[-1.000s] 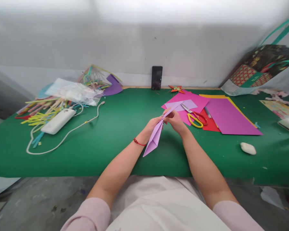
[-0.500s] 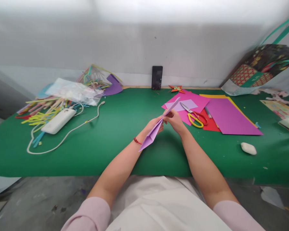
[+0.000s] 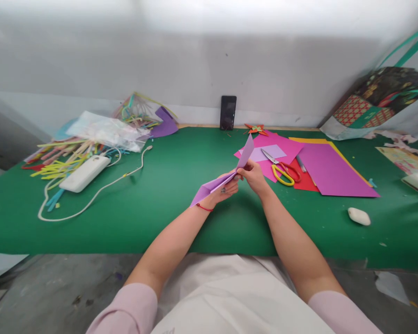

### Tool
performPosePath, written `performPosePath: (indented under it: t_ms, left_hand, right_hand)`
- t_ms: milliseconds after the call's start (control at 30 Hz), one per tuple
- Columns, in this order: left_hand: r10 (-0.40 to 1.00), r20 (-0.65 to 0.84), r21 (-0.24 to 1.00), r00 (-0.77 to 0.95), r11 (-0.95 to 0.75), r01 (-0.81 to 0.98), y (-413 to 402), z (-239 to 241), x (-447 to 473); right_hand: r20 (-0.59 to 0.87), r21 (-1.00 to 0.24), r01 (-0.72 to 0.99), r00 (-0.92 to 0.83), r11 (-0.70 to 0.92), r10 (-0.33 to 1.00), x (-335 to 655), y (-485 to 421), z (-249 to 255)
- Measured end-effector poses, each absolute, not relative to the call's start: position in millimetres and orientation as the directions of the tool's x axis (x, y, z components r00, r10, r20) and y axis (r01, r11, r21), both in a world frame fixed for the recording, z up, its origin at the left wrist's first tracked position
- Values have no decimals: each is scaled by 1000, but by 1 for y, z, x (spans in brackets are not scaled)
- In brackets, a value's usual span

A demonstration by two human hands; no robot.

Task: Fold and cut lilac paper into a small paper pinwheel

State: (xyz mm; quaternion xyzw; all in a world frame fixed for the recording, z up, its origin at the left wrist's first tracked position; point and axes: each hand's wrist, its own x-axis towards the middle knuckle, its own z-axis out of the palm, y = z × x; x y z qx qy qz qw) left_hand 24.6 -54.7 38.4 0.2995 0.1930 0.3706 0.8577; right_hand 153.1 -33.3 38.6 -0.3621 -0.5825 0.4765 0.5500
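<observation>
Head view: at six o'clock from the smartphone (image 3: 227, 112), folded lilac paper (image 3: 217, 183) is held above the counter (image 3: 153, 204), left hand (image 3: 226, 191) clasping from below, right hand (image 3: 252, 175) pinching its middle, presumably to steady a crease.

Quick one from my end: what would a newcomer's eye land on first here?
Probably the folded lilac paper, held in the left hand and right hand over the middle of the green table. Next, the red-and-yellow-handled scissors, lying across coloured sheets just right of the hands. Then the heap of colourful strips at the table's left.
</observation>
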Motion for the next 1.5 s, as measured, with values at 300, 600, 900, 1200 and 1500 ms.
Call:
performPosePath:
  t_ms: [300, 600, 900, 1200, 1500]
  left_hand:
    - [752, -124, 683, 648, 539, -494, -54, 34, 30]
    - [890, -190, 893, 414, 331, -303, -35, 19, 41]
    - [881, -115, 966, 459, 207, -154, -37, 25, 40]
    - [937, -90, 972, 336, 156, -174, -41, 24, 39]
    - [958, -96, 983, 270, 135, -128, -38, 23, 38]
  right_hand:
    - [221, -974, -68, -80, 216, 972, 151, -36, 41]
    - [104, -986, -125, 56, 111, 993, 158, -19, 23]
    - [77, -991, -112, -3, 77, 997, 157, -24, 29]
    - [68, -995, -69, -13, 67, 998, 150, -26, 29]
    - [70, -994, -70, 117, 79, 991, 132, -32, 24]
